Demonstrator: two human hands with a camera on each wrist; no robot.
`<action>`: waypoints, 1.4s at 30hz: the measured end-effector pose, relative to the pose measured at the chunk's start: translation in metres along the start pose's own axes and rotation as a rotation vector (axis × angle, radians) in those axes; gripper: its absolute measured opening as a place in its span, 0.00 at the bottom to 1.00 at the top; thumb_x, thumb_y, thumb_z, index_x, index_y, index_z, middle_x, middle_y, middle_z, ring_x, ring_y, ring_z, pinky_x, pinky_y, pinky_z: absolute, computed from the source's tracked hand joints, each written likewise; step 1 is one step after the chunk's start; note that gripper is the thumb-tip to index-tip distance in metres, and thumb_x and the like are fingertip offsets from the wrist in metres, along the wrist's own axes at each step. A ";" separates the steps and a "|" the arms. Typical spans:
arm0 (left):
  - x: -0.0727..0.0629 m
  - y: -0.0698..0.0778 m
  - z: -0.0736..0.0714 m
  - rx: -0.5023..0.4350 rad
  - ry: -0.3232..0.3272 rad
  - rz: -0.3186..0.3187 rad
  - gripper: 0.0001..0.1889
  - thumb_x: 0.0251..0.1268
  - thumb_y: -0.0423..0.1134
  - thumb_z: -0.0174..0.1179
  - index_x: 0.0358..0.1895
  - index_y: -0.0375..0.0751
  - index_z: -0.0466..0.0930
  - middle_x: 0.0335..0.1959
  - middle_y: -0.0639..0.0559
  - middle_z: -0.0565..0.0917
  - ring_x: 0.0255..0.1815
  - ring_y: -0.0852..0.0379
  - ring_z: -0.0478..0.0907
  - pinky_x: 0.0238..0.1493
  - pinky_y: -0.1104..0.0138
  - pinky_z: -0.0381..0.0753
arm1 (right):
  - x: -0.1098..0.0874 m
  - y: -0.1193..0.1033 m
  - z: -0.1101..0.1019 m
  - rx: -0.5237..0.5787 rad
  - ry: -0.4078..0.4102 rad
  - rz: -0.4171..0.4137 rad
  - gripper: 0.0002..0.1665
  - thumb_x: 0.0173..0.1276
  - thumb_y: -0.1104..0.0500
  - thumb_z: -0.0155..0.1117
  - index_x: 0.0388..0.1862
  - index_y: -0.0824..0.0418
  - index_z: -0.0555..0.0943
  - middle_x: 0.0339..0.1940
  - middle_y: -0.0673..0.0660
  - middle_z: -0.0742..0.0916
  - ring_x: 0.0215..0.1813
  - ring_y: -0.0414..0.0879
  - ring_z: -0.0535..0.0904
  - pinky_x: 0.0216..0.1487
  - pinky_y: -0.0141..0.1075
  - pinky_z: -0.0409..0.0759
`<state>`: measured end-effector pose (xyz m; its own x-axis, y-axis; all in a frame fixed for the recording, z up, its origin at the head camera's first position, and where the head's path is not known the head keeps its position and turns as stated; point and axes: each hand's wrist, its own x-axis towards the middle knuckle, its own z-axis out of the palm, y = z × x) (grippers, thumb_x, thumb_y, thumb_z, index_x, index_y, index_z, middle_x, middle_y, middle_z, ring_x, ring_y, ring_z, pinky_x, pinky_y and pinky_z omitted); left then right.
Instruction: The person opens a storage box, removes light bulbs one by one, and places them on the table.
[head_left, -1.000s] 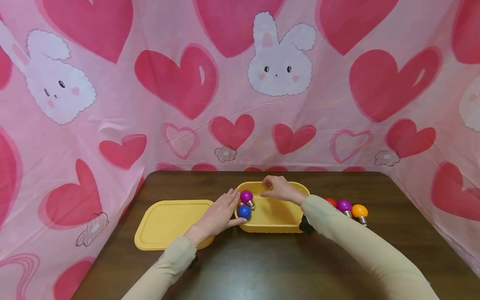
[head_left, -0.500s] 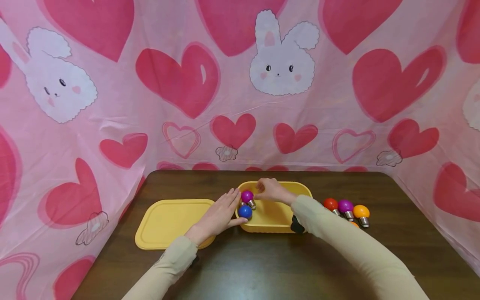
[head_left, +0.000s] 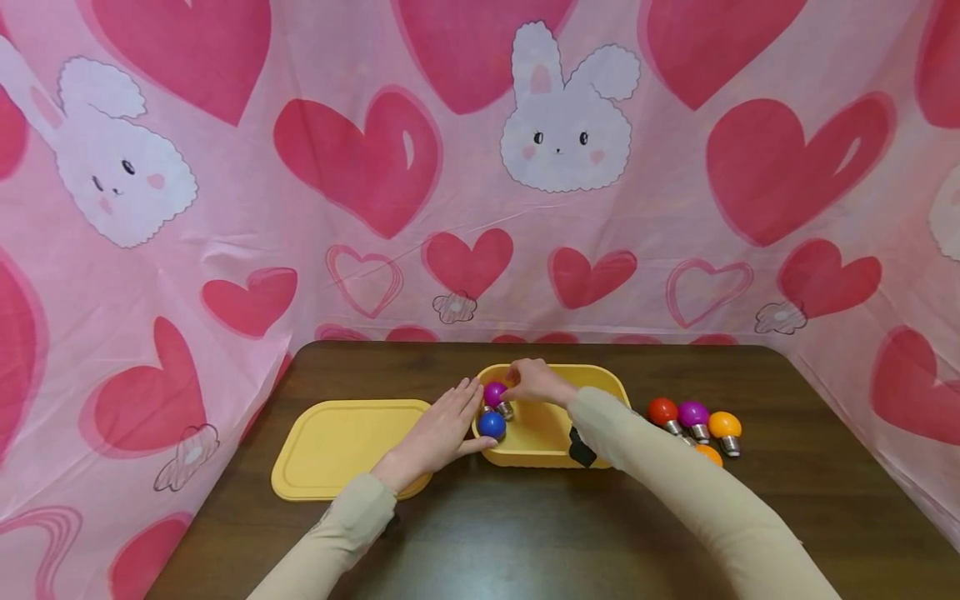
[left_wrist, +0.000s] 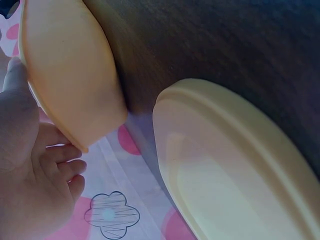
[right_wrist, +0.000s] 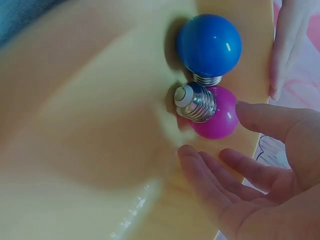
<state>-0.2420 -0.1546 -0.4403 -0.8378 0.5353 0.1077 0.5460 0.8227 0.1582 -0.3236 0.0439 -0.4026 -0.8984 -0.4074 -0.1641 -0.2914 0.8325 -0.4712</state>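
The left hand point(head_left: 433, 429) rests straight-fingered against the rounded yellow plastic box point(head_left: 525, 459). The right hand point(head_left: 542, 382) is spread, its thumb seemingly touching the glossy magenta bulb point(right_wrist: 221, 120) inside.

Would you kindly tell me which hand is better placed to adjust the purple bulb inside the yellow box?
Probably the right hand: its thumb is at the purple bulb inside the yellow box, while the left hand lies against the box's end.

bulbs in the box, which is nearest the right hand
The magenta bulb in the yellow box: the right hand is right beside it, while the blue bulb lies farther off.
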 end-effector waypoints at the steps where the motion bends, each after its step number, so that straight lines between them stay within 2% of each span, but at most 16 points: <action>1: 0.000 0.000 0.000 -0.002 0.000 0.000 0.45 0.69 0.64 0.52 0.77 0.35 0.55 0.80 0.40 0.56 0.81 0.42 0.53 0.81 0.53 0.56 | 0.001 -0.001 0.001 -0.001 -0.006 0.006 0.26 0.61 0.52 0.73 0.53 0.66 0.81 0.46 0.60 0.87 0.46 0.50 0.79 0.59 0.43 0.83; 4: 0.000 0.000 0.000 -0.001 0.008 0.002 0.45 0.69 0.64 0.52 0.77 0.34 0.55 0.80 0.40 0.57 0.81 0.42 0.54 0.80 0.52 0.57 | 0.004 -0.003 0.003 -0.010 -0.016 0.018 0.25 0.61 0.51 0.72 0.52 0.65 0.82 0.44 0.59 0.87 0.43 0.49 0.79 0.57 0.42 0.84; 10: -0.001 0.001 -0.001 0.003 0.021 0.008 0.44 0.69 0.63 0.53 0.76 0.33 0.56 0.79 0.39 0.59 0.81 0.41 0.55 0.80 0.52 0.57 | 0.008 -0.007 0.006 -0.053 -0.016 0.000 0.17 0.60 0.50 0.73 0.37 0.64 0.85 0.29 0.56 0.86 0.31 0.45 0.76 0.38 0.33 0.81; 12: -0.001 0.002 -0.001 0.003 0.027 0.012 0.44 0.69 0.63 0.53 0.76 0.33 0.57 0.79 0.38 0.59 0.80 0.41 0.56 0.80 0.52 0.58 | 0.007 -0.008 0.007 -0.029 -0.025 0.013 0.19 0.61 0.49 0.73 0.40 0.64 0.85 0.31 0.56 0.87 0.32 0.44 0.77 0.41 0.32 0.83; 17: -0.001 0.002 0.000 0.012 0.046 0.022 0.44 0.69 0.63 0.53 0.76 0.32 0.58 0.78 0.37 0.60 0.80 0.40 0.57 0.79 0.52 0.59 | 0.006 -0.010 0.008 0.041 -0.054 0.048 0.24 0.62 0.51 0.72 0.51 0.65 0.82 0.42 0.59 0.88 0.37 0.46 0.81 0.54 0.39 0.86; 26: -0.001 0.001 0.000 0.013 0.046 0.025 0.44 0.69 0.63 0.53 0.76 0.32 0.57 0.79 0.38 0.60 0.80 0.41 0.57 0.79 0.52 0.59 | 0.010 -0.015 0.011 0.017 -0.057 0.054 0.24 0.61 0.53 0.73 0.52 0.66 0.82 0.39 0.58 0.88 0.35 0.45 0.80 0.46 0.34 0.87; 31: -0.001 0.000 0.001 0.003 0.047 0.023 0.44 0.69 0.63 0.53 0.76 0.33 0.58 0.79 0.39 0.60 0.80 0.41 0.57 0.79 0.53 0.59 | 0.011 -0.018 0.012 -0.004 -0.061 0.047 0.21 0.60 0.53 0.74 0.47 0.65 0.83 0.35 0.57 0.88 0.32 0.45 0.81 0.42 0.34 0.87; 37: -0.001 0.000 0.001 -0.003 0.029 0.011 0.44 0.69 0.64 0.53 0.77 0.34 0.56 0.80 0.40 0.58 0.81 0.42 0.55 0.80 0.53 0.58 | 0.012 -0.018 0.014 -0.048 -0.054 0.003 0.17 0.58 0.52 0.75 0.38 0.65 0.84 0.26 0.54 0.85 0.26 0.43 0.77 0.31 0.29 0.83; 42: -0.001 0.001 0.000 -0.006 0.039 0.019 0.44 0.68 0.64 0.53 0.76 0.34 0.57 0.79 0.39 0.59 0.80 0.41 0.57 0.79 0.52 0.59 | 0.010 -0.018 0.012 -0.007 -0.069 0.018 0.17 0.59 0.53 0.75 0.37 0.65 0.84 0.27 0.55 0.85 0.27 0.44 0.79 0.33 0.30 0.85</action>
<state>-0.2406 -0.1548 -0.4404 -0.8262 0.5433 0.1489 0.5623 0.8110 0.1616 -0.3233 0.0209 -0.4059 -0.8787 -0.4171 -0.2323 -0.2780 0.8425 -0.4614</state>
